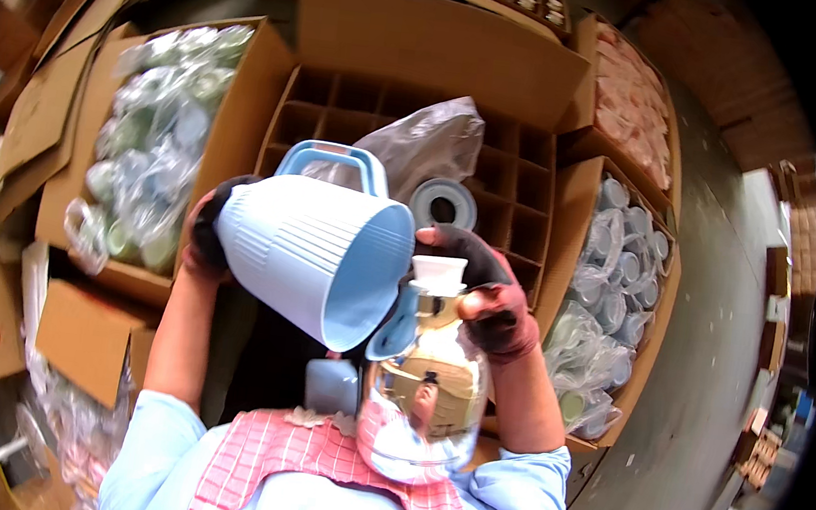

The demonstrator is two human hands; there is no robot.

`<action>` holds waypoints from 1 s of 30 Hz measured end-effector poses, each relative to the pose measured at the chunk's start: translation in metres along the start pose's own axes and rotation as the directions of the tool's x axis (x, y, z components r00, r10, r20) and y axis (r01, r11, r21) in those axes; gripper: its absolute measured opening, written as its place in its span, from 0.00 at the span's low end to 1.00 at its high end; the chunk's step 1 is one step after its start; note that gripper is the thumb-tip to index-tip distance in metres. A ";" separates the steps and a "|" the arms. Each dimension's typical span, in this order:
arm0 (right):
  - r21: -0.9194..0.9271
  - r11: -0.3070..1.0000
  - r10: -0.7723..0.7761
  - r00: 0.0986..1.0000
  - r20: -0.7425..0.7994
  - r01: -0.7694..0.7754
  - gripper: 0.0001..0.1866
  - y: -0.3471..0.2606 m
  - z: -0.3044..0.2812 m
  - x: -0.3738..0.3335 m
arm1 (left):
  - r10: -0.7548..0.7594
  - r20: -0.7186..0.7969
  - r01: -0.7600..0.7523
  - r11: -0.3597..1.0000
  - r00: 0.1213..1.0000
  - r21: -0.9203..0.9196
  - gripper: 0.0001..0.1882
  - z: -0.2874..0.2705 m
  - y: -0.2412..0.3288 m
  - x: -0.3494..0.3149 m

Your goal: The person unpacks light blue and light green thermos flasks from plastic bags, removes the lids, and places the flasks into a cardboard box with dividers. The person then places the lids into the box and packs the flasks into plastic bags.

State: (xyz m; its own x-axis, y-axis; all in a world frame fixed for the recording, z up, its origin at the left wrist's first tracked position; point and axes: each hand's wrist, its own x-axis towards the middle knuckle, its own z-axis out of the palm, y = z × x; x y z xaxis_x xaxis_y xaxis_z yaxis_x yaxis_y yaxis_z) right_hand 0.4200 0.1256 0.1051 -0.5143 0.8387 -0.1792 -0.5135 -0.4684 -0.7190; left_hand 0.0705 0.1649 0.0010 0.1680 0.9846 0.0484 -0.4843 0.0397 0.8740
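Note:
My left hand (209, 228), in a dark glove with bare fingertips, is closed on the far-left side of a light blue ribbed jug shell (293, 247). The shell lies tilted, its wide mouth facing right and toward me, its loop handle (342, 155) on the far side. My right hand (491, 305), gloved likewise, grips the neck of a shiny silver vacuum flask liner (427, 398) held upright before my chest. A white cup-shaped piece (440, 274) sits at the liner's top. A smaller blue part (394, 329) is between shell and liner; what holds it is hidden.
A divided carton (527, 183) stands ahead, with a clear plastic bag (430, 147) and a blue ring-shaped part (444, 204) on it. Cartons of bagged pale green parts (160, 136), bagged grey-blue parts (628, 270) and pink pieces (628, 104) stand around it.

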 end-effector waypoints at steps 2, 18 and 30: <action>-0.132 0.991 -0.026 0.998 -0.051 0.019 0.28 0.035 0.024 -0.009 | -0.088 0.056 0.091 0.995 0.995 -0.052 0.31 -0.005 0.016 -0.021; -0.446 0.860 -0.454 0.772 -0.446 0.247 0.15 0.131 0.092 -0.083 | -0.210 0.002 0.194 0.901 0.978 -0.388 0.22 -0.049 0.000 -0.171; -0.563 0.753 -0.515 0.838 -0.180 0.341 0.39 0.141 0.107 -0.084 | 0.034 -0.089 -0.045 0.991 0.995 -0.124 0.27 -0.008 0.019 -0.168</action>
State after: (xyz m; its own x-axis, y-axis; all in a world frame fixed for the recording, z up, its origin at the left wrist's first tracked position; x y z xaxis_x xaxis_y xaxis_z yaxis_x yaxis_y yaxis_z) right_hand 0.3172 -0.0402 0.0901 -0.0430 0.9942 0.0987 -0.1750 0.0898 -0.9805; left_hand 0.0263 0.0015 0.0055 0.0745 0.9966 0.0345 -0.5944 0.0166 0.8040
